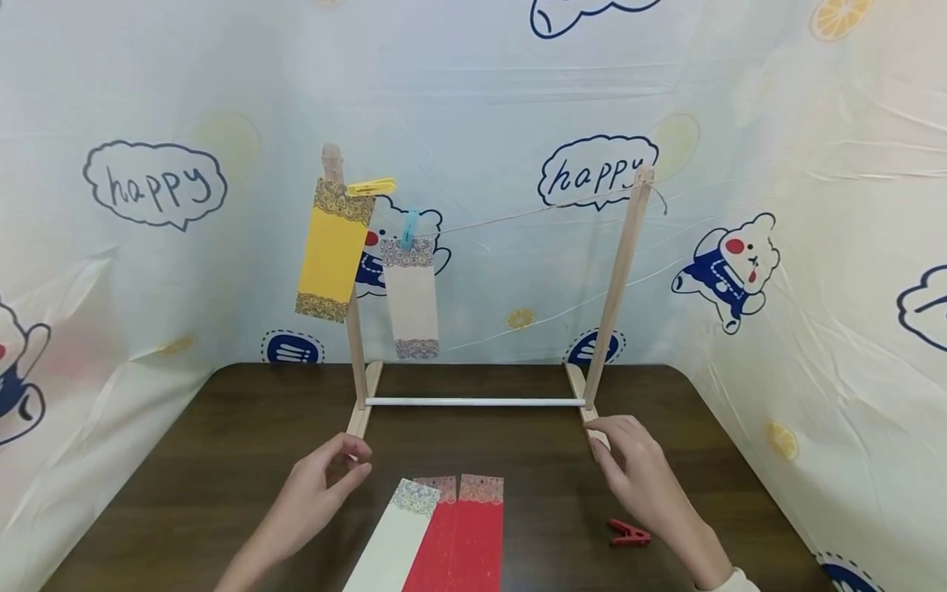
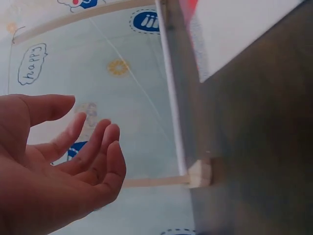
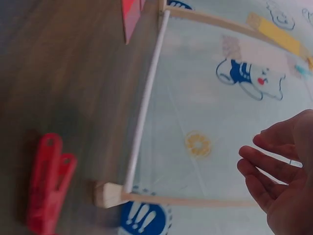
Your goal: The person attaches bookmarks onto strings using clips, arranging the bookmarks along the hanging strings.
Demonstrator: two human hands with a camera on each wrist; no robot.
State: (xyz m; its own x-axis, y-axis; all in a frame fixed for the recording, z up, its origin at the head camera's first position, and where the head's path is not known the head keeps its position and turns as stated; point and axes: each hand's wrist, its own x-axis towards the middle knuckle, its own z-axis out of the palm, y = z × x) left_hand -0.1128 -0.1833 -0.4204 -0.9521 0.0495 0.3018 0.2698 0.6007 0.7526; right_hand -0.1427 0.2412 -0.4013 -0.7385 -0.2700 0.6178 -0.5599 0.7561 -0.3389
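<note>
A small wooden stand [image 1: 620, 279] has two posts with a string [image 1: 503, 218] between their tops. On its left side hang a yellow card [image 1: 329, 255] at a yellow clothespin [image 1: 372, 187] and a white card [image 1: 413, 304] under a blue clothespin [image 1: 408, 228]. My left hand [image 1: 318, 489] is by the stand's left foot, fingers loosely bent and holding nothing in the left wrist view. At the right foot, my right hand [image 1: 639, 469] overlaps the wood in the head view; its relaxed fingers [image 3: 264, 164] have nothing between them in the right wrist view.
Between the hands lie a white card [image 1: 388, 543] with a lacy end and red cards [image 1: 481, 543] partly beside and under it. A red clothespin [image 1: 630, 533] lies below the right hand. A white rod [image 1: 473, 402] joins the stand's feet. Patterned cloth [image 1: 473, 99] hangs behind the dark table [image 1: 185, 460].
</note>
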